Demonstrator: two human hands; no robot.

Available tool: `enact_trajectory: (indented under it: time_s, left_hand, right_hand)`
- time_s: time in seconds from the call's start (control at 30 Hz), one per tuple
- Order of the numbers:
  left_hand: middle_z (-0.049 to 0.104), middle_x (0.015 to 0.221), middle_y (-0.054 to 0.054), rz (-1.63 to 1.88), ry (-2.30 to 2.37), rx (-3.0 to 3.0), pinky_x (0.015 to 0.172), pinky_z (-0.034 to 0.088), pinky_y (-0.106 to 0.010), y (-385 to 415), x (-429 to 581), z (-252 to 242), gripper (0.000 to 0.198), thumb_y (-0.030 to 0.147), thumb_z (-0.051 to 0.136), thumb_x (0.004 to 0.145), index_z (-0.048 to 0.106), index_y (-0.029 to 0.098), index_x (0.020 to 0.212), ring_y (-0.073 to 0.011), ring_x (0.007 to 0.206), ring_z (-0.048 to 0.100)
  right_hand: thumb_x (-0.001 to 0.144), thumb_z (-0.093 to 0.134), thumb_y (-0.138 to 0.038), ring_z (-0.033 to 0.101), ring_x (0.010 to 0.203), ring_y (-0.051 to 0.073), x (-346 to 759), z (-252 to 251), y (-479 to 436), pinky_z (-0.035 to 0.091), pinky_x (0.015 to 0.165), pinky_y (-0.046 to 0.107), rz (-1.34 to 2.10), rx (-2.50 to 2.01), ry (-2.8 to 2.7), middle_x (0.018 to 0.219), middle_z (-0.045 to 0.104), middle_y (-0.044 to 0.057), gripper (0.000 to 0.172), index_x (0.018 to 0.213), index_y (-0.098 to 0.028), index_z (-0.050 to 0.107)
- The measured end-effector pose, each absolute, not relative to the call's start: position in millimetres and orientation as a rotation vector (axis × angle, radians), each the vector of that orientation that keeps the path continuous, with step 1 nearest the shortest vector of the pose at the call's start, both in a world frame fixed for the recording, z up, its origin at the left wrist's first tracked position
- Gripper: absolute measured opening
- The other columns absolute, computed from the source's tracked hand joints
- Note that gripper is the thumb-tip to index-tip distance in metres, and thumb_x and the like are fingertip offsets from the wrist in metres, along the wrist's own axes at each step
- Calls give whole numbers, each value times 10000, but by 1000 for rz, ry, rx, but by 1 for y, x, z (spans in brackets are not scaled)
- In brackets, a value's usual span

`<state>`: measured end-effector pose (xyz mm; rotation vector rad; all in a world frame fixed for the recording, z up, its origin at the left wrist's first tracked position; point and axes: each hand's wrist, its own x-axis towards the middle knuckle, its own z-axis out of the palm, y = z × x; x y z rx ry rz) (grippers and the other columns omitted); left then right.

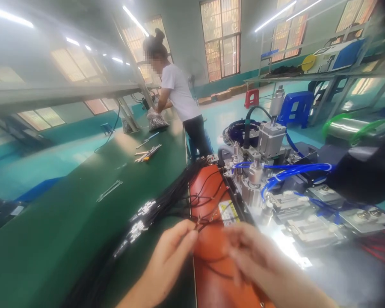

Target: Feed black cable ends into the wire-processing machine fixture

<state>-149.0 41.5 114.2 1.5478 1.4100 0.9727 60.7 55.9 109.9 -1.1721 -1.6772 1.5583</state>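
My left hand (173, 248) is closed in a pinch at the edge of the orange-red panel (208, 188). Between its thumb and forefinger is the end of a thin black cable (207, 222), with small metal tips showing there. My right hand (253, 252) is over the panel, close to the machine, its fingers curled and smeared by motion; whether it holds anything is unclear. More loose black cables cross the panel. Left of my hands lies a thick bundle of black cables (170, 192) with shiny metal connectors (141, 218) along it.
On my right stands a machine with metal cylinders (271, 139) and blue air hoses (295, 169). Wrenches (149, 152) lie on the green table (83, 214). Further back, a person (181, 92) in a white shirt handles a clear bag of small parts (156, 122). A blue stool (297, 109) is beyond the machine.
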Motion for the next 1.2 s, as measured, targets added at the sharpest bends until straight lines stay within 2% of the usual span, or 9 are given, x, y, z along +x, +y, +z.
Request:
enact_trajectory:
  time_s: [0.03, 0.1, 0.2, 0.3, 0.4, 0.6, 0.83, 1.2]
  left_hand:
    - [486, 688, 9, 953, 1407, 1530, 646, 361, -247, 38, -148, 111, 350, 455, 451, 944, 590, 182, 775, -130, 671, 444]
    - [471, 676, 9, 940, 1406, 1503, 644, 353, -251, 34, -148, 107, 380, 470, 428, 950, 578, 178, 760, -131, 665, 436]
    - [451, 679, 9, 943, 1397, 1474, 633, 339, -252, 31, -150, 101, 389, 475, 416, 954, 564, 174, 758, -128, 658, 413]
    - [450, 697, 4, 942, 1365, 1462, 635, 340, -255, 29, -152, 94, 384, 467, 406, 960, 558, 172, 765, -129, 662, 403]
    - [454, 699, 0, 936, 1332, 1446, 638, 344, -259, 27, -155, 87, 380, 453, 408, 963, 557, 172, 757, -131, 662, 412]
    - [477, 693, -6, 1013, 1258, 1339, 637, 351, -264, 23, -159, 73, 360, 445, 426, 959, 547, 173, 755, -132, 653, 429]
    - [470, 676, -9, 1115, 1205, 1267, 642, 350, -274, 21, -159, 65, 365, 450, 441, 953, 522, 175, 726, -139, 662, 432]
    - [469, 672, -6, 1176, 1181, 1206, 645, 341, -276, 20, -160, 53, 337, 426, 444, 961, 543, 170, 765, -133, 657, 419]
  right_hand:
    - [902, 499, -543, 635, 557, 122, 53, 111, 63, 520, 566, 289, 1653, -1054, -1518, 905, 639, 33, 383, 1121, -232, 542]
    - [864, 575, -530, 602, 549, 107, 41, 113, 75, 493, 580, 260, 1705, -965, -1342, 772, 616, -4, 388, 1083, -211, 543]
    - [845, 604, -533, 553, 542, 106, 30, 117, 83, 458, 591, 241, 1722, -951, -1281, 574, 549, -46, 343, 875, -191, 585]
    - [810, 635, -545, 507, 487, 93, 26, 118, 86, 405, 537, 231, 1727, -990, -1264, 507, 524, -49, 392, 684, -182, 555]
    - [782, 659, -540, 476, 431, 83, 23, 117, 88, 366, 482, 226, 1784, -1004, -1242, 471, 506, -55, 414, 616, -183, 530]
    - [817, 630, -502, 495, 432, 74, 17, 118, 88, 400, 492, 215, 1883, -978, -1242, 482, 524, -59, 377, 637, -182, 547]
    - [745, 709, -527, 542, 480, 100, 7, 118, 85, 492, 557, 262, 1917, -840, -1284, 497, 535, -67, 377, 695, -189, 547]
    - [756, 707, -488, 604, 524, 124, 3, 114, 85, 548, 584, 292, 1932, -837, -1282, 530, 579, -50, 334, 726, -185, 570]
